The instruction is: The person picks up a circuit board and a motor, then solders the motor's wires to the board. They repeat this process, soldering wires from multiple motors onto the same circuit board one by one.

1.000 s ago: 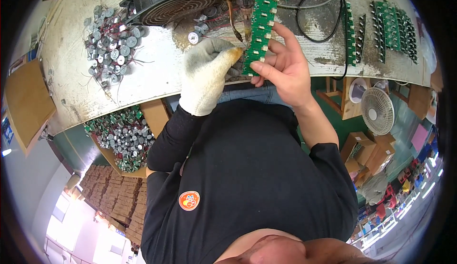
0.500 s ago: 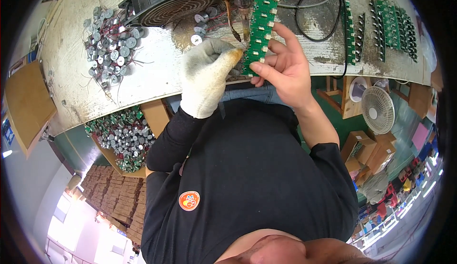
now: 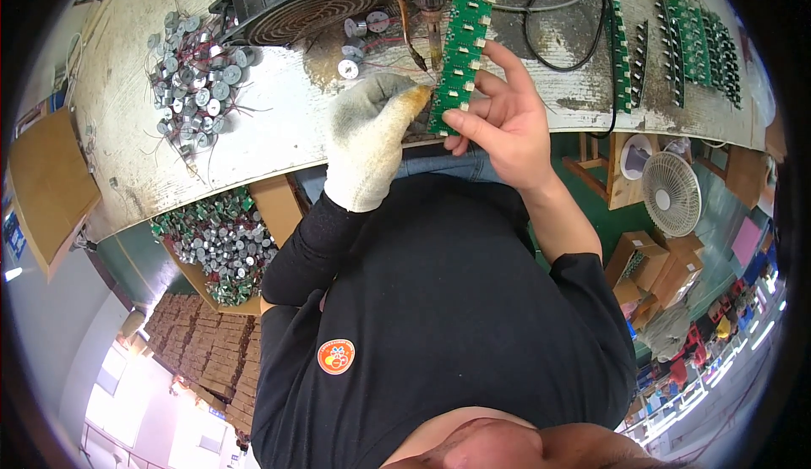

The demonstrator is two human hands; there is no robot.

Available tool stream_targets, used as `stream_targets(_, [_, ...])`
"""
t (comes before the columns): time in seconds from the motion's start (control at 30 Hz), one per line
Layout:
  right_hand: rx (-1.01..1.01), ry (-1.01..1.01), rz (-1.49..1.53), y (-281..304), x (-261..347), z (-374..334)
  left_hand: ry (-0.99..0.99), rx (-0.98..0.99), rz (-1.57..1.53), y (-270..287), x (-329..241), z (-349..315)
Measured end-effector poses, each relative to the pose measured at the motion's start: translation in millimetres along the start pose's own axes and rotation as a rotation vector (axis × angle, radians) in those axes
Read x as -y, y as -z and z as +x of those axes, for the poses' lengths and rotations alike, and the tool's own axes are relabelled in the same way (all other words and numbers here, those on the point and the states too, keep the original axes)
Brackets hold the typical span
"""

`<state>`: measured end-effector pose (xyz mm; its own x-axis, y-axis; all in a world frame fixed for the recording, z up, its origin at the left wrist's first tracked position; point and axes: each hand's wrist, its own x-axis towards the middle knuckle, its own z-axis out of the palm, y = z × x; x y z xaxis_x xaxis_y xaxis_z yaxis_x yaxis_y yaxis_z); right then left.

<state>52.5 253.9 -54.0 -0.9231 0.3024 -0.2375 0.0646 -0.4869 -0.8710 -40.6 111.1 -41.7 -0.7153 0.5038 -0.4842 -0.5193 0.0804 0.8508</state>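
A long green circuit board (image 3: 463,51) with a row of white connectors is held up, tilted, over the bench's near edge. My bare right hand (image 3: 505,122) grips its lower end, thumb on the face and fingers behind. My left hand (image 3: 372,127) wears a white glove with a brown-stained fingertip. Its thumb and forefinger are pinched together at the board's lower left edge; whatever lies between them is hidden. Just above the pinch point a bent, copper-coloured tube with a dark tip (image 3: 414,51) and a soldering iron (image 3: 432,25), beside the board.
Small round motors with red wires (image 3: 198,89) lie heaped at left, with several more by the black fan (image 3: 308,13). Circuit boards (image 3: 697,55) lie at right, near a black cable (image 3: 610,72). A carton of motors (image 3: 196,279) stands below the bench at left.
My gloved left hand has shifted slightly, its wrist a little lower and to the right. The board and my right hand have barely moved.
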Motion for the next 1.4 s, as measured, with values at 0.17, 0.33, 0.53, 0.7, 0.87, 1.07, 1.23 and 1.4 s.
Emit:
stream_targets(0.17, [0.018,0.001,0.029,-1.3,-1.3,-0.5,-0.025,-0.008,-0.097,-2.9,0.7,-4.2])
stream_targets(0.33, [0.019,0.005,0.025,-1.6,-2.7,-2.4,0.000,-0.032,-0.116,-3.9,4.8,-3.1])
stream_targets(0.53, [0.023,0.005,0.032,-2.3,-2.1,-2.7,-0.069,-0.045,-0.114,-4.5,8.4,-2.2])
stream_targets(0.7, [0.023,0.008,0.042,-3.3,0.5,-2.1,-0.053,-0.062,-0.040,-5.4,3.3,-3.1])
stream_targets(0.87, [0.023,0.015,0.037,-2.8,1.1,-4.1,-0.085,-0.056,-0.021,-5.2,6.5,-4.2])
stream_targets(1.07, [0.013,0.008,0.026,1.6,-7.5,-7.3,-0.051,-0.065,-0.073,-7.3,11.9,-5.8])
stream_targets(1.23, [0.012,0.013,-0.006,-1.2,-7.0,-4.4,-0.043,-0.075,-0.047,-5.6,9.4,-4.5])
stream_targets(1.4, [0.000,-0.018,0.016,-4.9,-4.5,-3.5,-0.006,-0.052,-0.051,-2.5,-3.2,-9.8])
